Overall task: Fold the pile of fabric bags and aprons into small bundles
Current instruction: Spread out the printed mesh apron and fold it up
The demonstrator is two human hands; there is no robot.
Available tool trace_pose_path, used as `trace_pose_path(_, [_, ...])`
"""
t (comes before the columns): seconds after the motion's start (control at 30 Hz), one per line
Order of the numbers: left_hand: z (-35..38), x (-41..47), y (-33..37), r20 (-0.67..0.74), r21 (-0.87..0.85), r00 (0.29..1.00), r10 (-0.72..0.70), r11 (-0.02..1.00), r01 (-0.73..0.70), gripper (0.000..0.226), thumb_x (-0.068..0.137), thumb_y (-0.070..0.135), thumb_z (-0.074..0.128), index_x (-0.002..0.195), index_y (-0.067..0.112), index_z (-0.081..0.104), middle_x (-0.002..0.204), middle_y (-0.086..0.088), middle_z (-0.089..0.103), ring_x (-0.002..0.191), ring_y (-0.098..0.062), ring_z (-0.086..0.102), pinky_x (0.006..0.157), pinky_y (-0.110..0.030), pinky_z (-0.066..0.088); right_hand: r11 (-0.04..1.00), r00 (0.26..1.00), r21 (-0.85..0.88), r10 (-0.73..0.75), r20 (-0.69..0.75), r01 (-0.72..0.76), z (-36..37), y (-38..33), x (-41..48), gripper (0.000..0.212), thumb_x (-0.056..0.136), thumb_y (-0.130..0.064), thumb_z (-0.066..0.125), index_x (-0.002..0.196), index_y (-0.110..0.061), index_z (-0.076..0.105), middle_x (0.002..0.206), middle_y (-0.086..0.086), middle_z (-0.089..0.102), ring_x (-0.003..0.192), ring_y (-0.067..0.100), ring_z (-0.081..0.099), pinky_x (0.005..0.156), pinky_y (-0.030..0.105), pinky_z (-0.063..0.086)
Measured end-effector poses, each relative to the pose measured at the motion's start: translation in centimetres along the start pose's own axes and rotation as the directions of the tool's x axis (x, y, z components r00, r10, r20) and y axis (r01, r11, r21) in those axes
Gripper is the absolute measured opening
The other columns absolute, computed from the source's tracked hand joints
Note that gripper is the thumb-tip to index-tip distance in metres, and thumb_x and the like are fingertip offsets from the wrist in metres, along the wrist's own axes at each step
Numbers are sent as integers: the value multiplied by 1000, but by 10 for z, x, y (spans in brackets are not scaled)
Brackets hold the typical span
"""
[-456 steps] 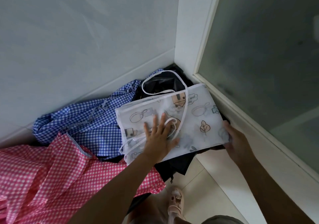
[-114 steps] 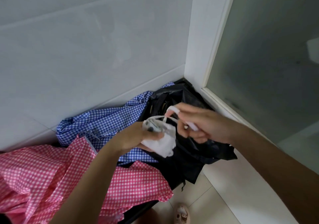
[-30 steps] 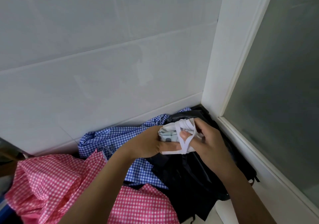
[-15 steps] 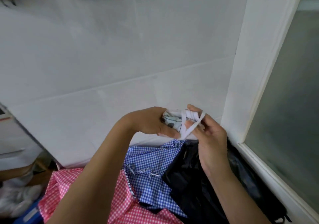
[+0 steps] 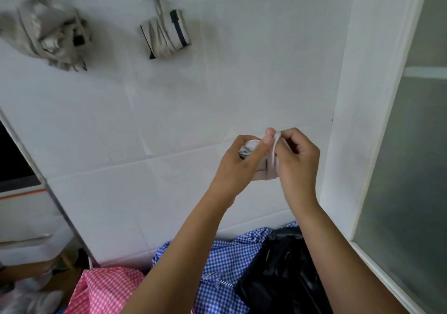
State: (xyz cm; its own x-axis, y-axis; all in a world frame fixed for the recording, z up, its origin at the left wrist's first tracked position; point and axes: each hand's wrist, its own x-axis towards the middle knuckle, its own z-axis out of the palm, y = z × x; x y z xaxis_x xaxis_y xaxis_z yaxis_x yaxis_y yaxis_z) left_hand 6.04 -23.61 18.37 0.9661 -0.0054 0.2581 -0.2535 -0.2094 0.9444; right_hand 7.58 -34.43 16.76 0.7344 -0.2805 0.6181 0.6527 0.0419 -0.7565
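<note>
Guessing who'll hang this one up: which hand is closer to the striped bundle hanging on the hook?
Left. The left hand is below and right of the striped bundle, gripping the white bundle; the right hand is farther right, pinching its strap.

Glossy wall tiles [image 5: 193, 110], seemingly ceramic
</note>
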Motion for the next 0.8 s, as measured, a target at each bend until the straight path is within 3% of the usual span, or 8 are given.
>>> trace_pose_path(0.1, [-1, 4, 4, -241, 18, 960, 140, 990, -139, 37, 84, 55, 62, 92, 19, 63, 81, 3, 68, 76, -13, 65, 71, -34, 54, 988, 997, -142, -52, 58, 60, 16, -6, 9, 27, 92, -17, 59, 67, -7, 55, 56, -5, 48, 55, 6, 42, 54, 18, 32])
trace_pose_path(0.23, [-7, 7, 19, -353, 76, 889, 292, 956, -284, 31, 82, 57, 56, 85, 27, 63, 80, 0, 67, 77, -22, 66, 67, -52, 56, 880, 973, -415, -210, 100, 232, 33, -22, 19, 21, 97, -14, 47, 75, -13, 47, 64, -11, 45, 57, 5, 45, 51, 14, 31])
trace_pose_path(0.37, [-14, 5, 42, -454, 139, 779, 432, 898, -417, 31, 92, 40, 58, 73, 15, 56, 63, 1, 56, 60, -19, 55, 57, -40, 50, 807, 923, -451, -363, 132, 382, 43, -40, 25, 22, 98, -26, 38, 80, -17, 46, 62, -7, 46, 55, 9, 46, 49, 19, 32])
trace_pose_path(0.5, [-29, 11, 57, -468, 237, 724, 506, 862, -449, 38, 90, 28, 62, 58, 19, 46, 51, 9, 44, 49, -6, 40, 49, -22, 35, 866, 933, -348, -340, 116, 359, 53, -45, 31, 32, 96, -37, 39, 71, -19, 47, 54, -9, 45, 50, 10, 43, 49, 20, 29])
trace_pose_path(0.67, [-37, 15, 61, -477, 99, 782, 401, 909, -406, 44, 88, 13, 60, 52, 13, 35, 48, 5, 31, 48, -9, 30, 47, -21, 27, 978, 980, -69, -192, 52, 196, 67, -48, 28, 37, 90, -42, 56, 62, -18, 56, 54, -8, 54, 53, 13, 51, 49, 26, 40])
trace_pose_path(0.8, [-49, 22, 66, -481, 18, 809, 337, 927, -375, 46, 85, 5, 56, 48, 15, 30, 46, 4, 26, 45, -9, 25, 44, -20, 24, 995, 992, 38, -97, 78, 94, 78, -50, 31, 39, 92, -30, 58, 55, -23, 50, 48, -12, 48, 49, 8, 44, 49, 22, 35])
